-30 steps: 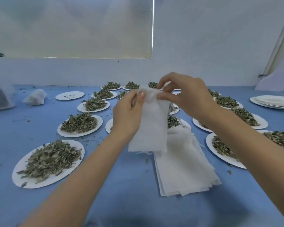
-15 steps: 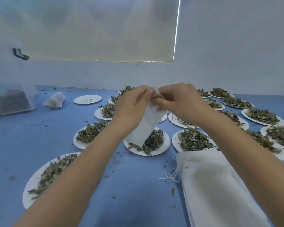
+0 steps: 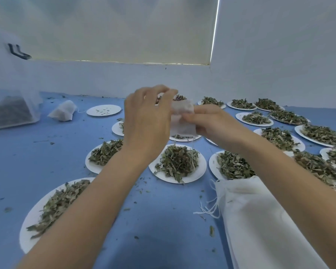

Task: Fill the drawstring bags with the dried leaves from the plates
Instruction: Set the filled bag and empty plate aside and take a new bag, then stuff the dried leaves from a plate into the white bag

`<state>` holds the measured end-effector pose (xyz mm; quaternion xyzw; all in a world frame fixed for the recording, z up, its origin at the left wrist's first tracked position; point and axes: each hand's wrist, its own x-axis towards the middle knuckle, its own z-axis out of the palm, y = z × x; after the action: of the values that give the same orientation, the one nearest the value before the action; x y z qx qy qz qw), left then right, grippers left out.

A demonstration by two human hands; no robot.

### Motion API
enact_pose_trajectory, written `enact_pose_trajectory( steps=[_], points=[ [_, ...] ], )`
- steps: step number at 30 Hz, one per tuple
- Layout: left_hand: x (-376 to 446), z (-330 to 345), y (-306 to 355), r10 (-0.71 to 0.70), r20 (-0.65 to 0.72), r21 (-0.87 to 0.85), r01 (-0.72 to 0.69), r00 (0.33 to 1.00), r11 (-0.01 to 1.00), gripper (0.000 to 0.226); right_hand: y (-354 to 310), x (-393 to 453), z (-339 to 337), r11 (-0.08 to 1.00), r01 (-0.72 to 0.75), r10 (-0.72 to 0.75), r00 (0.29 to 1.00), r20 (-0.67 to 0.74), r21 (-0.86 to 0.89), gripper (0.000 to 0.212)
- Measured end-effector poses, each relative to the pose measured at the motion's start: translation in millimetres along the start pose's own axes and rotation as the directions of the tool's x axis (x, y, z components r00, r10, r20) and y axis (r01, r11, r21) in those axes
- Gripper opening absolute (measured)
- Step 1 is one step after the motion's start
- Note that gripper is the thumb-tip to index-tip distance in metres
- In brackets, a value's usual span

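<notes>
Change: against the frame half a second back, both hands sit higher and farther out over the plates; the bag, then hanging long below the fingers, is now bunched short between them.
Left hand (image 3: 146, 121): raised at 12 o'clock of the scene centre, back to the camera, fingers curled at the bag's top edge; actual contact with the cloth cannot be confirmed.
Right hand (image 3: 208, 121): just beside the left hand, at its 3 o'clock, fingers pinching the bag's side.
Drawstring bag (image 3: 182, 119): one, white, thin, slightly see-through cloth, crumpled, mouth upward, held in the air between the hands above the plates.
Nearest plate (image 3: 201, 167): white, round, at 6 o'clock of the hands, carrying a heap of dried green-brown leaves (image 3: 177, 161).
Plates with leaves: at least fourteen in view, some partly hidden by the arms; exact count cannot be told.
Bare plate (image 3: 103, 110): one, at 9 o'clock of the hands, only crumbs on it.
Bag stack (image 3: 260, 220): flat white bags at 4 o'clock, strings trailing left; number cannot be told.
Filled bag (image 3: 62, 113): one, at 9 o'clock, lying on the blue table (image 3: 47, 156).
</notes>
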<state>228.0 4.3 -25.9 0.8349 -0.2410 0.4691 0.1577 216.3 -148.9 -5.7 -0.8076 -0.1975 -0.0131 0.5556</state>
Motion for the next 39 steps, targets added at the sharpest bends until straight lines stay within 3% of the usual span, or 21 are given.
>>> enact_pose_trajectory(
  steps=[3, 5, 7, 11, 14, 21, 29, 34, 39],
  points=[
    [-8.6, 0.2, 5.5, 0.099, 0.072, -0.153, -0.087, 0.992, 0.984, 0.059, 1.5, 2.6, 5.7, 0.915, -0.068, 0.058, 0.998, 0.038, 0.397, 0.023],
    [-12.4, 2.8, 9.9, 0.120, 0.193, -0.269, -0.065, 0.974, 0.961, 0.079, 1.6, 1.9, 11.1, 0.841, -0.102, 0.059, 0.993, 0.099, 0.532, 0.025],
    [-13.6, 10.8, 12.9, 0.104, 0.272, -0.245, -0.035, 0.957, 0.969, 0.096, 2.9, 0.2, 12.7, 0.786, -0.131, 0.034, 0.985, 0.170, 0.604, 0.034],
    [-14.0, 18.9, 8.7, 0.180, 0.190, -0.102, -0.163, 0.965, 0.981, 0.076, 4.7, -7.7, 7.6, 0.714, -0.193, 0.013, 0.965, 0.263, 0.673, 0.051],
    [-15.9, 17.3, -0.8, 0.286, 0.216, -0.108, -0.269, 0.933, 0.957, 0.082, 7.0, -13.4, -5.4, 0.713, -0.230, 0.015, 0.950, 0.313, 0.663, 0.051],
    [-23.5, 11.3, 9.0, 0.267, 0.177, -0.113, -0.250, 0.947, 0.962, 0.053, 7.4, -16.2, 7.4, 0.632, -0.312, 0.030, 0.924, 0.380, 0.709, 0.038],
    [-33.4, -28.9, -13.5, 0.137, 0.228, 0.026, -0.147, 0.964, 0.989, 0.053, -12.7, -4.5, 44.3, 0.696, -0.346, -0.005, 0.874, 0.486, 0.629, 0.056],
    [-50.7, -76.2, -57.5, -0.015, 0.287, 0.214, -0.048, 0.958, 0.976, 0.059, -25.2, 11.6, 95.1, 0.874, -0.140, 0.013, 0.964, 0.266, 0.464, 0.028],
    [-88.7, -120.8, -112.2, -0.270, 0.342, 0.338, 0.150, 0.900, 0.929, 0.059, -22.2, 22.1, 137.7, 0.991, 0.039, -0.058, 0.987, 0.151, 0.128, 0.016]
  ],
)
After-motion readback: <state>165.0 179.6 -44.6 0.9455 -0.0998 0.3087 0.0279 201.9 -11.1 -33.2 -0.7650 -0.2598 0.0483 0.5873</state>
